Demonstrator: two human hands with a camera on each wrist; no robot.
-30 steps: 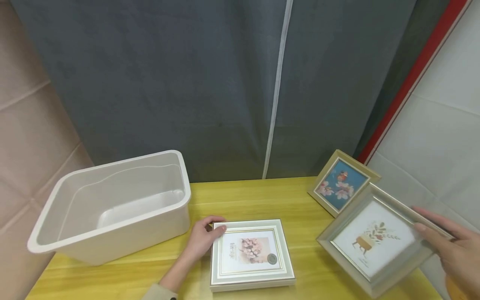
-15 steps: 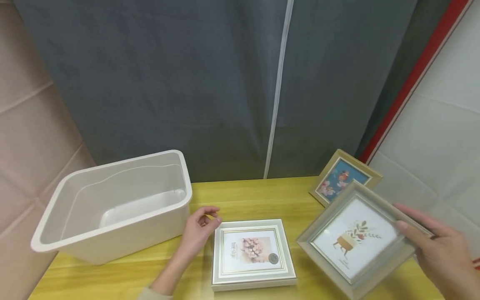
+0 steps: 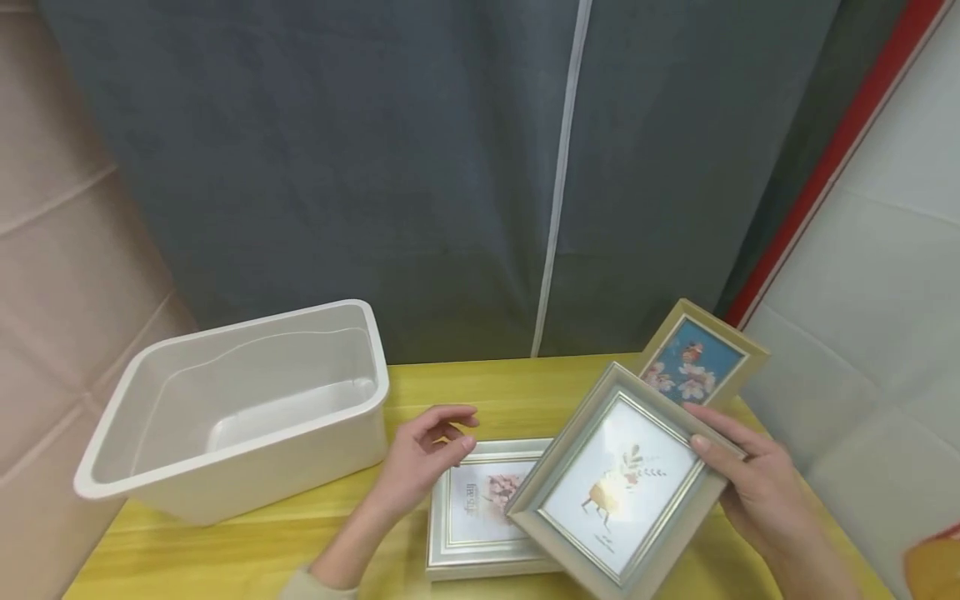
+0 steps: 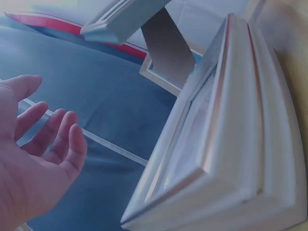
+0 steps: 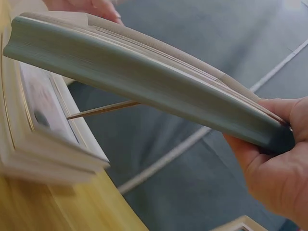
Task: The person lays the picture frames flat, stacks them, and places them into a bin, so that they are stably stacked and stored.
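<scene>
My right hand (image 3: 757,479) grips the right edge of a silver-grey picture frame (image 3: 618,492) with a plant print, thumb on its front. That frame is tilted and overlaps a white picture frame (image 3: 480,517) in the head view, hiding its right part. A stand leg (image 5: 103,109) juts out from the held frame's back in the right wrist view. The white frame, with its pink flower print, lies on top of another frame (image 4: 284,144), as the left wrist view shows. Beside its upper left corner, my left hand (image 3: 422,458) hovers with fingers loosely bent, holding nothing.
A pale plastic bin (image 3: 300,467) stands at the left on the yellow wooden table (image 3: 480,392). At the back right, a tan picture frame (image 3: 693,367) with a blue flower picture leans upright, partly covered by the held frame. A grey curtain (image 3: 337,167) hangs behind.
My right hand has carried the silver-grey frame leftward, from the right side to over the white frame. My left hand has let go of the white frame's edge and lifted off it.
</scene>
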